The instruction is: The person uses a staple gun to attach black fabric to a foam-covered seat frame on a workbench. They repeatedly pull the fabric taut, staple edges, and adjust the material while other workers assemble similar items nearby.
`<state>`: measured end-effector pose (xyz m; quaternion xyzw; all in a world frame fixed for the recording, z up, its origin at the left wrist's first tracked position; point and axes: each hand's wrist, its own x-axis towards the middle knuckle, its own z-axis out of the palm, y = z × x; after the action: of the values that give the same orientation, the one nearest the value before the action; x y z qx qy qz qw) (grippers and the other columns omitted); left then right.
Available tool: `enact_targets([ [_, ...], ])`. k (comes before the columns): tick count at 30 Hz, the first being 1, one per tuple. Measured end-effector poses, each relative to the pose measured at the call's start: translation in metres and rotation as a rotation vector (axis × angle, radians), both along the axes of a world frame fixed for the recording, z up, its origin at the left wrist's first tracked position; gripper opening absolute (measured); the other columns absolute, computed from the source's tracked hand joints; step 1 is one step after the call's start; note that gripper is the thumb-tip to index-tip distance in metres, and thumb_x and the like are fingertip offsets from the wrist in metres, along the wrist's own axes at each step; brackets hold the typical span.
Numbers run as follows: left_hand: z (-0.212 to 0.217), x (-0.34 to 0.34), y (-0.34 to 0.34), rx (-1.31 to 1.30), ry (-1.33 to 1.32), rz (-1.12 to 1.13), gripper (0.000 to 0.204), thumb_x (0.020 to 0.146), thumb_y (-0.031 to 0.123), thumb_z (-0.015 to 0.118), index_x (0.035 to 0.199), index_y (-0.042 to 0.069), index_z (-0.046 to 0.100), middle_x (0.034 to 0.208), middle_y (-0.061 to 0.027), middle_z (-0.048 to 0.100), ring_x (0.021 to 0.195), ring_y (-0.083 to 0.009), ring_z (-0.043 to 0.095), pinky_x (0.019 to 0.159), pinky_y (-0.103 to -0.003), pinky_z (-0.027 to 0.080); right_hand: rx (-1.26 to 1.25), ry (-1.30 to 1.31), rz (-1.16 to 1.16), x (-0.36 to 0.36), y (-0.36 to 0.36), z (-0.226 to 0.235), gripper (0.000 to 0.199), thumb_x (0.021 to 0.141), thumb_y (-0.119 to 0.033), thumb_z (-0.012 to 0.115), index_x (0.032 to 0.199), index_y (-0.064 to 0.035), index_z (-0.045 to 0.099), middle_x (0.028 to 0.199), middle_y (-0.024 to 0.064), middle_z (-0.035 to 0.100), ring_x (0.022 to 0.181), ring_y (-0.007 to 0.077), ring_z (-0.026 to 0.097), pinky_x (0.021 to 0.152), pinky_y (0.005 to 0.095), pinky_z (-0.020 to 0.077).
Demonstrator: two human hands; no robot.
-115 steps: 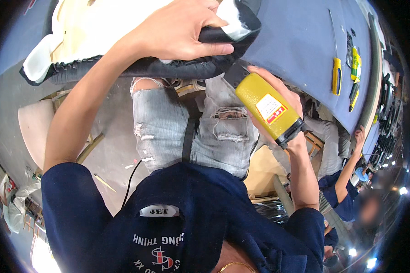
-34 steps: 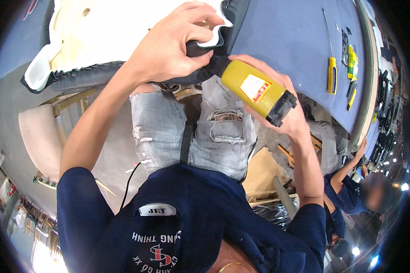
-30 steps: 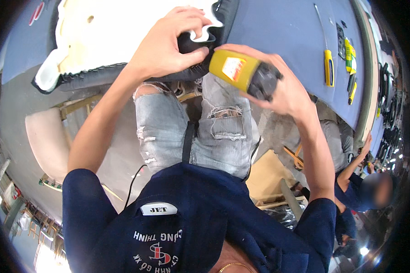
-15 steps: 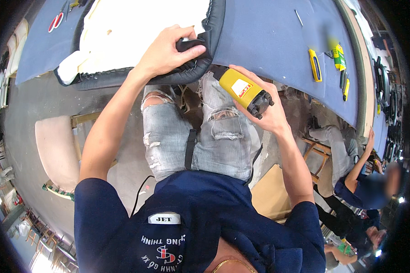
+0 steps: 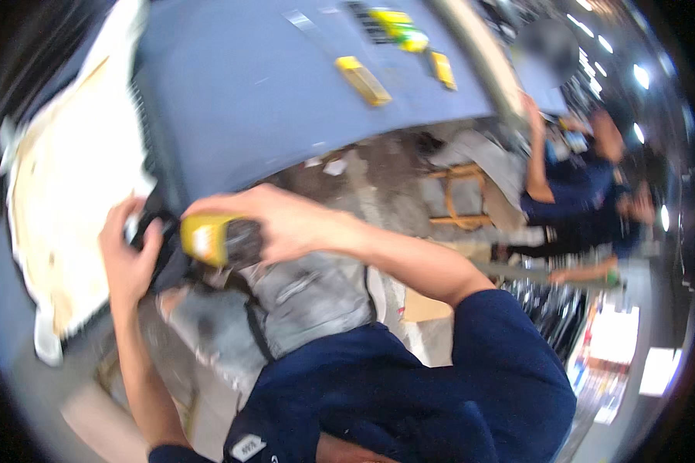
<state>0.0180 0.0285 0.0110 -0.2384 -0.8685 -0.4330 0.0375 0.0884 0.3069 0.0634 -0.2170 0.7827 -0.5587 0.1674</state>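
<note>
The padded panel (image 5: 69,193), cream-white with black leather-like edging, lies on the table's left side, overhanging its near edge. My left hand (image 5: 127,251) is closed at the panel's near right corner, pinching a gathered fold of the black cover (image 5: 168,266) between thumb and fingers. My right hand (image 5: 286,224) grips a yellow-and-black staple gun (image 5: 207,238), its fingers partly hidden behind the tool. The gun sits right beside the corner, close to my left hand; whether its nose touches the cover is hidden. Motion blurs both hands.
The blue-covered table (image 5: 239,100) holds a yellow utility knife (image 5: 363,81), a smaller yellow tool (image 5: 442,71) and a green-and-yellow packet (image 5: 398,29). A wooden stool (image 5: 459,197) stands on the floor to the right. Another person (image 5: 575,174) works near the table's right end.
The view has swung right, shifting the panel and hands leftward in the picture. My right hand has brought the staple gun next to the corner; my left hand still pinches the cover.
</note>
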Motion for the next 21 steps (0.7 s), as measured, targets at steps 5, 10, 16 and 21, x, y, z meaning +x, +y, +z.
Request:
enact_targets([
  [5, 0.015, -0.003, -0.004, 0.023, -0.133, -0.025, 0.029, 0.085, 0.014, 0.071, 0.108, -0.002, 0.063, 0.100, -0.0077, 0.063, 0.095, -0.0195, 0.056, 0.095, -0.033, 0.043, 0.111, 0.049, -0.058, 0.009, -0.002, 0.000, 0.089, 0.065, -0.001, 0.073, 0.149, -0.0122, 0.048, 0.125, 0.0206, 0.070, 0.115, 0.0407, 0.067, 0.099, 0.0430, 0.0534],
  [10, 0.083, -0.040, 0.013, -0.215, -0.485, -0.212, 0.050, 0.091, 0.047, 0.069, 0.080, -0.001, 0.059, 0.077, -0.0037, 0.059, 0.079, -0.0141, 0.052, 0.074, -0.037, 0.042, 0.121, 0.151, -0.118, 0.019, 0.000, -0.010, 0.085, 0.068, -0.017, 0.084, 0.146, -0.0150, 0.051, 0.108, 0.0206, 0.073, 0.100, 0.0422, 0.070, 0.088, 0.0486, 0.0550],
  [16, 0.061, -0.033, 0.041, -0.666, 0.097, -0.139, 0.062, 0.095, 0.048, 0.067, 0.066, -0.006, 0.057, 0.072, -0.0242, 0.056, 0.072, -0.0415, 0.057, 0.068, -0.051, 0.043, 0.105, 0.238, -0.140, 0.017, -0.003, -0.025, 0.088, 0.067, -0.018, 0.083, 0.148, -0.0145, 0.050, 0.112, 0.0224, 0.072, 0.104, 0.0439, 0.068, 0.091, 0.0494, 0.0542],
  [21, 0.025, -0.027, -0.011, -0.099, 0.036, -0.206, 0.047, 0.095, 0.034, 0.071, 0.070, -0.001, 0.052, 0.080, -0.0114, 0.050, 0.088, -0.0285, 0.050, 0.085, -0.042, 0.041, -0.017, 0.139, -0.032, 0.021, -0.002, -0.007, 0.090, 0.064, -0.006, 0.080, 0.150, -0.0055, 0.052, 0.141, 0.0168, 0.064, 0.129, 0.0283, 0.063, 0.109, 0.0396, 0.0473],
])
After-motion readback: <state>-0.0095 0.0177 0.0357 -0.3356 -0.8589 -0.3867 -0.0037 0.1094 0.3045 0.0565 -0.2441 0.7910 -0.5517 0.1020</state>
